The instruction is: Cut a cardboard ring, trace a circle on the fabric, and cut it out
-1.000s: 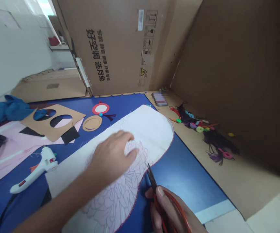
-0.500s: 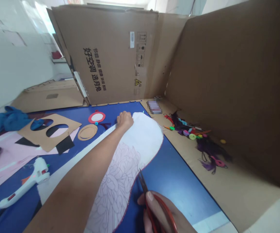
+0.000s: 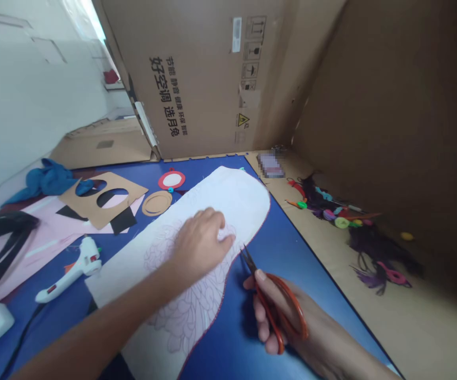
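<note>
A long white cloth (image 3: 248, 192) lies over the blue table, with a pale floral line pattern on part of it and a dark red trim along its curved right edge. My left hand (image 3: 200, 240) rests on the patterned part, palm down, fingers bent, thumb and forefinger apart with cloth showing between them. In my right hand (image 3: 270, 311) are orange-handled scissors (image 3: 302, 316), fingers around the handles. Their blades are slightly parted, tips close to the trimmed edge; whether they touch it I cannot tell.
At left lie a white glue gun (image 3: 70, 272), a cardboard sheet with round holes (image 3: 127, 211), a cardboard disc (image 3: 157, 203), a red-rimmed oval (image 3: 172, 180) and blue cloth (image 3: 48, 179). Tassels (image 3: 387, 253) and small coloured items lie right. Cardboard walls (image 3: 205, 79) enclose the back and right.
My left hand has come back from the cloth's far left edge to its patterned middle, its grip loosened. The scissors remain beside the trimmed edge. The camera view has shifted.
</note>
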A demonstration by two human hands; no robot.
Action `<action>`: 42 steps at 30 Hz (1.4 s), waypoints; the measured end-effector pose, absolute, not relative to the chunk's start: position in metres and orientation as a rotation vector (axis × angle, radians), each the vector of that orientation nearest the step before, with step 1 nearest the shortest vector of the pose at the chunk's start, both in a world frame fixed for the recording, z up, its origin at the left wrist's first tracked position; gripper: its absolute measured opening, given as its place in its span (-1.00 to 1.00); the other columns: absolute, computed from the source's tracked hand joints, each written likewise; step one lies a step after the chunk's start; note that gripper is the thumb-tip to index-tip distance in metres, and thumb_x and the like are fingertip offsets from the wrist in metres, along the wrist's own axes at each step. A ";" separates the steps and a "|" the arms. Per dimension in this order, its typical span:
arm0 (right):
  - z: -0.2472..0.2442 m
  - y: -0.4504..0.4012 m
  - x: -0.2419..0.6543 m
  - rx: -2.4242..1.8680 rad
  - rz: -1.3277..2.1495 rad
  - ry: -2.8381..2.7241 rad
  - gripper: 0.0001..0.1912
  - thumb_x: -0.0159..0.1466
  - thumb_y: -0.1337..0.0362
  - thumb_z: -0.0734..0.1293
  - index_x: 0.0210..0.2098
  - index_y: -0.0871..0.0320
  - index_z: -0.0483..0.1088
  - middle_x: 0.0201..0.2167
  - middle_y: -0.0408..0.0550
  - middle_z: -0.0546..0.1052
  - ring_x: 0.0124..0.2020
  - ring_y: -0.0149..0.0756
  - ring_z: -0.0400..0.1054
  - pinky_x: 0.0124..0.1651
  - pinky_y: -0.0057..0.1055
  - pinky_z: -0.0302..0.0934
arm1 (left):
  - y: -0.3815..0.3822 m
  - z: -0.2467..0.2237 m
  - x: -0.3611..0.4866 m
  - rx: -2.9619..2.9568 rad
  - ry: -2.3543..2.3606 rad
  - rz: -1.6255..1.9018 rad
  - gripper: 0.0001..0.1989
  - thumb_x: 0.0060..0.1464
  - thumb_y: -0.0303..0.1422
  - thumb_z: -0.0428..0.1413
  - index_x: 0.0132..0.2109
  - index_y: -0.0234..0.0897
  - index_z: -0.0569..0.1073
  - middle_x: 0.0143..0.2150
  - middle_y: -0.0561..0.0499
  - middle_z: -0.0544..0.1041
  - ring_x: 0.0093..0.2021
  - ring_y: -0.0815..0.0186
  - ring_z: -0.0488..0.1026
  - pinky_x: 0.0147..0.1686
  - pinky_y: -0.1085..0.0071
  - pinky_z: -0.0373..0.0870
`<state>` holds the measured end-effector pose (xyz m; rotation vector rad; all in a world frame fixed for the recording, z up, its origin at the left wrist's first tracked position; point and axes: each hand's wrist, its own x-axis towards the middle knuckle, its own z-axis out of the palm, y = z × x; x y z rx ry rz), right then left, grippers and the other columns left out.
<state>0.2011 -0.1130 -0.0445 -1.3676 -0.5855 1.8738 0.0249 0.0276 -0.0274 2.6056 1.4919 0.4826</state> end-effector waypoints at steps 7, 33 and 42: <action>-0.041 -0.123 0.209 -1.382 1.917 -0.591 -0.27 0.20 -0.35 0.51 -0.06 0.16 0.40 -0.52 -0.21 0.50 -0.64 -0.43 0.37 -0.60 -0.53 0.32 | -0.042 -0.065 0.006 2.701 1.443 0.427 -0.89 0.26 -0.38 0.24 -0.22 -0.18 0.44 -0.20 -0.01 0.50 -0.19 0.12 0.47 -0.21 0.17 0.38; -0.044 -0.119 0.186 -1.445 1.855 -0.654 -0.24 0.24 -0.41 0.44 -0.05 0.18 0.41 -0.56 -0.23 0.48 -0.68 -0.44 0.33 -0.63 -0.54 0.19 | -0.042 -0.074 0.012 2.915 1.237 0.459 -0.78 0.28 -0.62 0.06 -0.26 -0.20 0.41 -0.29 -0.02 0.48 -0.29 0.14 0.47 -0.32 0.20 0.41; -0.048 -0.116 0.182 -1.466 1.827 -0.756 -0.23 0.25 -0.50 0.35 -0.41 0.15 0.35 -0.66 -0.15 0.45 -0.70 -0.45 0.30 -0.59 -0.53 0.13 | -0.043 -0.073 0.008 2.817 1.203 0.589 -0.78 0.32 -0.58 0.04 -0.26 -0.18 0.42 -0.32 0.01 0.47 -0.32 0.16 0.44 -0.33 0.19 0.37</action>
